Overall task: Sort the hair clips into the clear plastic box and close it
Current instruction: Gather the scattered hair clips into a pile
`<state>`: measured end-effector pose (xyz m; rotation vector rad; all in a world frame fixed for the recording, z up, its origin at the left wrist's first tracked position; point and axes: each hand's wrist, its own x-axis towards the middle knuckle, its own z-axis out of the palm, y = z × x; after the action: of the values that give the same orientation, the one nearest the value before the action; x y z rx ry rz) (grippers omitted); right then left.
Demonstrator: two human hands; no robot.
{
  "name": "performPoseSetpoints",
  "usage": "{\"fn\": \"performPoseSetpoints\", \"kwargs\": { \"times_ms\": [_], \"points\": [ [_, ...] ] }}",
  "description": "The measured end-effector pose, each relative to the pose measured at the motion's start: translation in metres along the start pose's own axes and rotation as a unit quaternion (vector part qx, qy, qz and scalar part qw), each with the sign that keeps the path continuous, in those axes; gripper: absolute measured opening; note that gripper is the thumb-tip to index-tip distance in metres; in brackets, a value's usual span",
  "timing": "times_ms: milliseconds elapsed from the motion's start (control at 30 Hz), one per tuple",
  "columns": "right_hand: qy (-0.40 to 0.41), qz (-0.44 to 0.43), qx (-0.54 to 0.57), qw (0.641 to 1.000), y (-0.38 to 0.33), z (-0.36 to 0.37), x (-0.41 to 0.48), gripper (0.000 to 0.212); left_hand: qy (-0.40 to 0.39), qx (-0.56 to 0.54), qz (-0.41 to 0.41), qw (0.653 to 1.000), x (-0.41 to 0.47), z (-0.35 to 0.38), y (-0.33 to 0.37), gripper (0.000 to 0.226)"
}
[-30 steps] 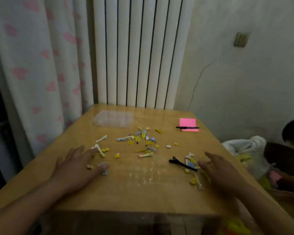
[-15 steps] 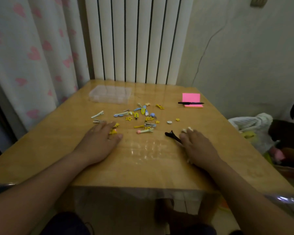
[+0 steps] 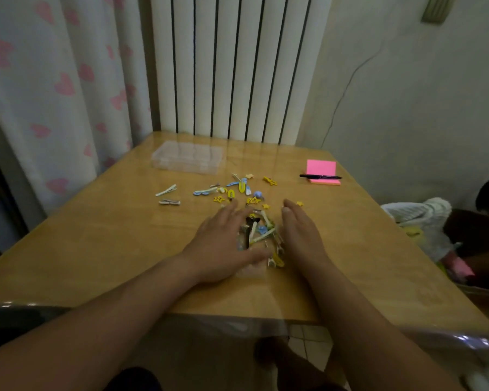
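While each grip is wide, left hand (image 3: pixel 223 245) and right hand (image 3: pixel 301 235) flank heaped hair clips (image 3: pixel 261 234)

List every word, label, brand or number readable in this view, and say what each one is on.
No text can be read anywhere.
Pink sticky-note pad: the top sheet shows no writing.
Black pen lying across it: any print is too small to read.
Clear plastic box: no label visible.
Hair clips: too small and blurred to show any marking.
Wall plate: blurred, nothing legible.
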<state>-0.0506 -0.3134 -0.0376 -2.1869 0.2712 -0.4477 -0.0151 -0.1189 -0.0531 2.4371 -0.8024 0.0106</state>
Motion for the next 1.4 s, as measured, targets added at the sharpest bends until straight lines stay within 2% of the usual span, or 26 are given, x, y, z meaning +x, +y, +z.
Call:
{"fn": "performPoseSetpoints", "kwargs": {
  "times_ms": [67,167,233,300,333,367,433,500,533,600,667,733,800,867,900,967,1067,1167,1267,1400],
  "points": [
    [-0.036,-0.029,0.036,0.998,-0.007,0.004,-0.002,0.044,-0.038,0.085,0.032,0.995,0.007,0.007,0.003,0.117],
    [-0.092,-0.054,0.103,0.989,-0.011,0.005,0.001,0.039,-0.006,0.117,0.044,0.992,0.029,0.01,0.003,0.106],
    [-0.049,-0.052,0.09,0.993,-0.004,-0.005,0.016,0.037,0.028,0.142,0.059,0.988,0.043,0.007,-0.003,0.097],
    [0.04,-0.037,0.002,0.999,0.009,-0.021,0.044,0.035,0.035,0.159,0.072,0.984,0.057,0.004,-0.01,0.099],
    [0.058,-0.023,-0.054,0.997,0.017,-0.028,0.06,0.037,0.031,0.168,0.075,0.982,0.064,0.003,-0.012,0.102],
    [0.045,0.003,-0.112,0.993,0.024,-0.033,0.074,0.042,0.024,0.176,0.074,0.981,0.07,0.003,-0.014,0.106],
    [-0.034,0.032,-0.246,0.968,0.036,-0.029,0.093,0.05,0.004,0.174,0.067,0.982,0.082,0.003,-0.015,0.111],
    [-0.092,-0.021,-0.341,0.935,0.042,-0.012,0.097,0.049,-0.005,0.153,0.061,0.986,0.091,0.006,-0.016,0.111],
    [-0.114,-0.066,-0.345,0.929,0.042,-0.002,0.093,0.048,-0.002,0.137,0.06,0.989,0.094,0.008,-0.017,0.11],
    [-0.144,-0.127,-0.272,0.943,0.038,0.009,0.079,0.046,-0.005,0.1,0.061,0.993,0.096,0.01,-0.021,0.11],
    [-0.155,-0.112,-0.145,0.971,0.031,0.006,0.067,0.041,-0.016,0.079,0.071,0.994,0.094,0.01,-0.024,0.112],
    [-0.167,-0.068,-0.05,0.982,0.022,-0.006,0.06,0.041,-0.02,0.075,0.083,0.994,0.091,0.009,-0.026,0.112],
    [-0.139,-0.021,0.022,0.99,0.017,-0.014,0.061,0.046,-0.013,0.071,0.081,0.994,0.089,0.006,-0.025,0.111],
    [-0.054,-0.006,0.056,0.997,0.017,-0.014,0.073,0.05,-0.003,0.062,0.074,0.995,0.087,0.003,-0.025,0.106],
    [-0.019,-0.007,0.046,0.999,0.016,-0.011,0.086,0.05,0.004,0.051,0.071,0.996,0.087,0.0,-0.025,0.102],
    [-0.006,-0.014,0.001,1.0,0.018,-0.001,0.121,0.047,0.022,0.023,0.059,0.998,0.088,-0.005,-0.027,0.092],
    [-0.062,-0.037,-0.104,0.992,0.023,0.021,0.184,0.046,0.06,0.007,0.031,0.998,0.094,-0.007,-0.032,0.079],
    [-0.13,-0.063,-0.174,0.974,0.022,0.049,0.223,0.055,0.036,0.014,0.012,0.999,0.098,-0.005,-0.038,0.08],
    [-0.188,-0.103,-0.194,0.957,0.015,0.068,0.231,0.059,0.009,0.023,0.015,1.0,0.098,-0.004,-0.04,0.082],
    [-0.241,-0.134,-0.15,0.949,0.009,0.062,0.205,0.061,0.039,-0.015,-0.004,0.999,0.098,-0.008,-0.038,0.07]
  ]
}}
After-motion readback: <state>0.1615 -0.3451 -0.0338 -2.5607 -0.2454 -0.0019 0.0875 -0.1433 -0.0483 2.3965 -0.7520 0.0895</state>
